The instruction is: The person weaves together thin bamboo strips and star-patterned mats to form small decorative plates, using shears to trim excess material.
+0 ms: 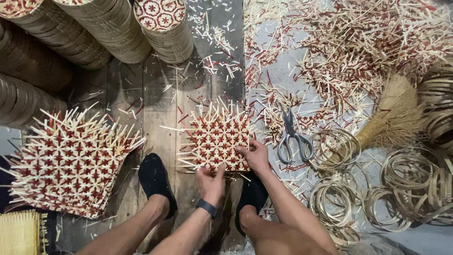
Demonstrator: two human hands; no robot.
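Note:
A square woven mat (217,137) of pale and red strips, with loose strip ends sticking out all round, lies on the wooden floor in front of me. My left hand (211,182), a dark band on its wrist, presses on the mat's near edge. My right hand (255,155) grips the mat's near right corner, thumb on top. Grey scissors (292,137) lie shut on the floor just right of the mat, untouched.
A stack of similar woven mats (71,163) lies at left. Stacked round woven lids (165,28) stand at the back. Bamboo rings (332,200) and a straw hand broom (394,118) lie at right among cut strip scraps (358,52). My black-socked feet (155,182) rest below.

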